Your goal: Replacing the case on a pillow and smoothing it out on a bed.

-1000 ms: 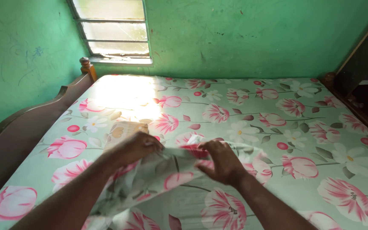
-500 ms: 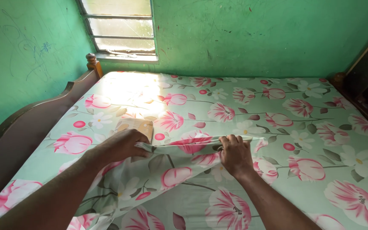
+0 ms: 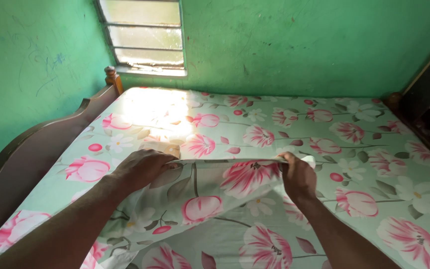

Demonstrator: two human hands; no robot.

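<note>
Both hands, left and right, pinch the taut straight edge of a soft floral pillowcase.

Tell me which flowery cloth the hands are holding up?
The loose floral pillowcase, pinched along its top edge by the left hand and right hand. The matching green floral bedsheet lies flat on the mattress, untouched.

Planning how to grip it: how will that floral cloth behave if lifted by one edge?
Probably floppy: the floral cloth sags between the left hand and right hand. Likely light, since pinches hold its edge. It creases readily, so it may bunch.
</note>
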